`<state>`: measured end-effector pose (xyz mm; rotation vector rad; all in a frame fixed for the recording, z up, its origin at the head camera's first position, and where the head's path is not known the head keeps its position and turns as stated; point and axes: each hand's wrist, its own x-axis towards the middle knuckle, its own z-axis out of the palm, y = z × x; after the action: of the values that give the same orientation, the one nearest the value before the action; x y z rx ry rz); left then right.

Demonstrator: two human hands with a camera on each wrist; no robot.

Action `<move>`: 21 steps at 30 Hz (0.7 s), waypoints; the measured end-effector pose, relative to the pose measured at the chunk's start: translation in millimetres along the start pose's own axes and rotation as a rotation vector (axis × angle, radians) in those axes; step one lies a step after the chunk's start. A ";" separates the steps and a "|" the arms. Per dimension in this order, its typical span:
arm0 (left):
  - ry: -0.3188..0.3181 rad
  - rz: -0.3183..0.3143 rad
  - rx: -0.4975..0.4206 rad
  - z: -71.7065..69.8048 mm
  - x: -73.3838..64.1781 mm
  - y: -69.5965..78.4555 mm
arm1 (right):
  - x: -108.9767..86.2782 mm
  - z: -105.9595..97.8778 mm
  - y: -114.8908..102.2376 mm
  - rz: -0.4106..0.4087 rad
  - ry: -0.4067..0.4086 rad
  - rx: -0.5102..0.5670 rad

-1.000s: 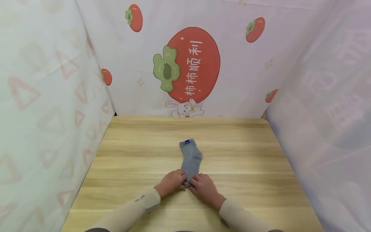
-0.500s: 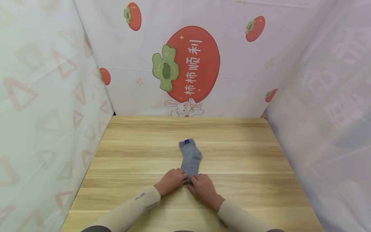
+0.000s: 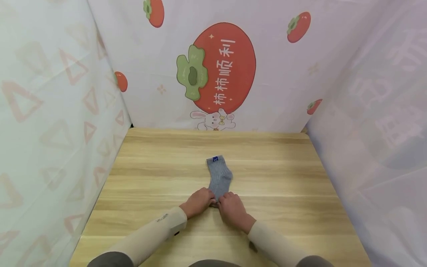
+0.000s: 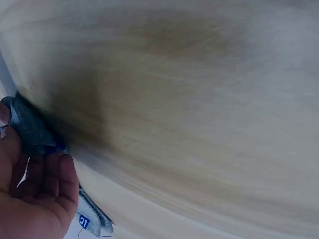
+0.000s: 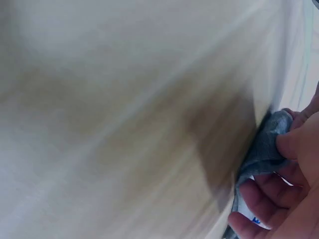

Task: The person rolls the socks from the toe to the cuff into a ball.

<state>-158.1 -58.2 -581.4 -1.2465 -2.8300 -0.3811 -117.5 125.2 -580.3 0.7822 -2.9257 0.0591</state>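
A grey ribbed sock [image 3: 220,178] with a blue label at its cuff lies on the wooden table, cuff pointing away from me. My left hand [image 3: 198,202] pinches the left side of the toe end, and my right hand [image 3: 233,211] pinches the right side. In the left wrist view the sock's toe end [image 4: 30,124] is bent up between the left thumb and fingers; two layers show at the cuff [image 4: 94,216] beyond. From the right wrist, the sock's fabric [image 5: 264,149] stands raised off the table under the right thumb. The fingers hide part of the toe.
The wooden table [image 3: 283,178] stretches out on both sides of the sock. White printed cloth walls [image 3: 273,74] enclose it at the back, left and right.
The toe end of the sock has come slightly forward, away from me, with both hands still gripping it. The head view has tilted down a little.
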 end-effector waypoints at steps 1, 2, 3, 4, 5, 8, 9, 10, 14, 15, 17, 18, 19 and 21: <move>-0.005 -0.030 -0.034 -0.1 2.1 0.2 | 1.6 -1.2 0.5 0.005 -0.014 0.001; -0.009 -0.060 -0.067 -0.4 4.1 0.6 | 3.0 -2.2 1.0 0.013 -0.020 0.011; -0.017 -0.094 -0.096 -0.5 6.0 0.9 | 4.1 -2.9 1.6 0.021 -0.023 0.022; -0.024 -0.123 -0.127 -1.1 7.8 1.4 | 4.8 -3.0 2.1 0.031 -0.019 0.041; -0.026 -0.145 -0.158 -2.1 9.3 2.0 | 5.3 -3.0 2.7 0.039 -0.006 0.062; -0.030 -0.177 -0.208 -5.4 13.5 3.3 | 6.3 -2.1 3.7 0.055 0.061 0.111; -0.032 -0.184 -0.207 -6.2 14.7 3.5 | 6.4 -0.9 4.1 0.053 0.093 0.118; -0.031 -0.190 -0.208 -7.1 15.8 3.8 | 6.5 0.1 4.4 0.046 0.129 0.122; -0.034 -0.223 -0.176 -8.1 19.8 5.6 | 5.3 6.8 5.8 0.008 0.253 0.080; -0.033 -0.231 -0.168 -7.4 20.4 6.1 | 4.6 8.7 6.3 0.000 0.274 0.065; -0.014 -0.231 -0.152 -5.5 20.4 7.4 | 2.9 12.4 7.4 -0.009 0.282 0.021; 0.015 -0.213 -0.130 -3.0 19.7 7.9 | 2.0 14.0 8.0 -0.011 0.274 0.006; 0.048 -0.190 -0.102 -1.3 18.6 8.7 | 1.5 15.5 8.3 -0.017 0.267 -0.014; 0.108 -0.148 -0.024 2.8 16.1 10.0 | 0.9 17.6 8.7 -0.027 0.232 -0.054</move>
<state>-161.6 -39.4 -580.1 -0.9899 -2.8413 -0.4725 -124.3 131.0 -597.7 0.7523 -2.6867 0.0633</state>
